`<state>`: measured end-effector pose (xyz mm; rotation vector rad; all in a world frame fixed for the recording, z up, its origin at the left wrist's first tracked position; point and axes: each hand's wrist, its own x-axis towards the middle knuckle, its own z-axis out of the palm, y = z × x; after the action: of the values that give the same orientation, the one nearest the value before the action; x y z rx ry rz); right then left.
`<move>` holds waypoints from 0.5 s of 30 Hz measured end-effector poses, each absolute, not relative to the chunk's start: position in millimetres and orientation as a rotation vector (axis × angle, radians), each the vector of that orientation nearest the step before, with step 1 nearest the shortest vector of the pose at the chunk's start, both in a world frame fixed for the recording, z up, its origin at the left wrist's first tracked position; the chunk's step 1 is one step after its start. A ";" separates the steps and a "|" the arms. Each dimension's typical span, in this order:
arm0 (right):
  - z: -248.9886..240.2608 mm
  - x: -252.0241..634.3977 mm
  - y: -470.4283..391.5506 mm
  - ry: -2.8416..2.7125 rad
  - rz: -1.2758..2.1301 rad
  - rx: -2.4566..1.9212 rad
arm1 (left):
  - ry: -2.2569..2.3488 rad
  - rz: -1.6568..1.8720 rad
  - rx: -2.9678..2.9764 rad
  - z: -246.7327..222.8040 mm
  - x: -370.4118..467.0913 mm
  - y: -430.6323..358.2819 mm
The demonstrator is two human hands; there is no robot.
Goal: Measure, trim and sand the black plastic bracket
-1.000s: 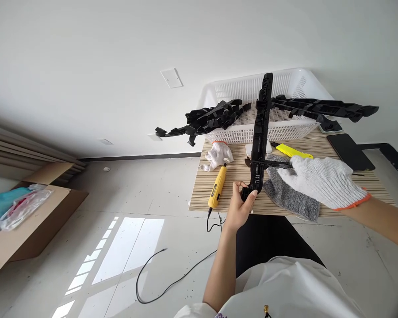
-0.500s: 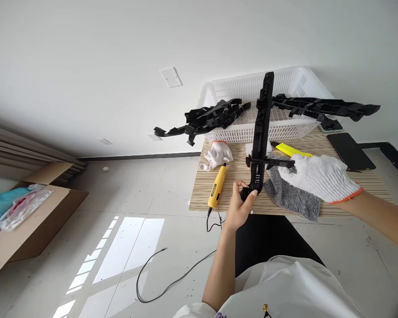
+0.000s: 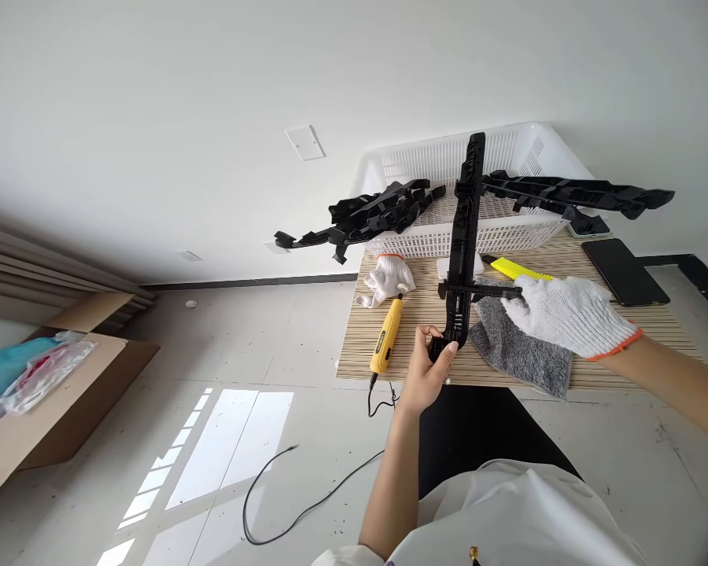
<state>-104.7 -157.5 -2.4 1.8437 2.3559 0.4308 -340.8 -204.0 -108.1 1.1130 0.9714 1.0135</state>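
1. Head view: tabletop [image 3: 425, 346] at three o'clock, bearing the white basket [image 3: 489, 240].
2. Basket: black parts [image 3: 377, 214] inside, overhanging toward nine and three o'clock.
3. Cardboard box [image 3: 88, 405], past eight o'clock: plastic bags [image 3: 47, 377] within.
4. Long black piece [image 3: 463, 244]: left hand's [image 3: 425, 373] fingers pinch its six-o'clock end.
5. Thin black bar [image 3: 495, 291], crossing it: gripped by the gloved right hand's [image 3: 566, 313] fingers.

Single head-worn view, looking forward and down, worktop at middle distance, floor around
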 end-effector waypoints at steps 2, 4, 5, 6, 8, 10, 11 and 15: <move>-1.0 -104.0 -157.3 2.323 0.425 1.853 | 0.962 1.009 1.107 -108.3 -340.8 -203.7; 0.0 -104.0 -157.1 2.301 0.426 1.860 | 0.957 1.004 1.099 -108.3 -340.9 -203.4; 0.1 -104.1 -157.0 2.303 0.422 1.854 | 0.957 1.002 1.099 -108.3 -340.9 -203.3; 0.0 -104.1 -156.9 2.306 0.417 1.850 | 0.957 1.003 1.100 -108.3 -340.9 -203.2; -0.8 -103.9 -156.8 2.327 0.413 1.835 | 0.955 1.005 1.101 -108.0 -340.7 -203.1; -1.6 -103.6 -156.7 2.334 0.424 1.841 | 0.954 1.008 1.093 -107.7 -340.4 -203.2; -1.7 -103.6 -156.6 2.328 0.426 1.848 | 0.955 1.007 1.089 -107.5 -340.3 -203.3; 0.3 -104.7 -156.6 2.296 0.395 1.857 | 0.965 0.992 1.092 -106.8 -340.3 -203.5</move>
<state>-104.7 -156.6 0.3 1.8568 2.2956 0.3953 -340.3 -203.5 -106.8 1.0922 0.9648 0.9919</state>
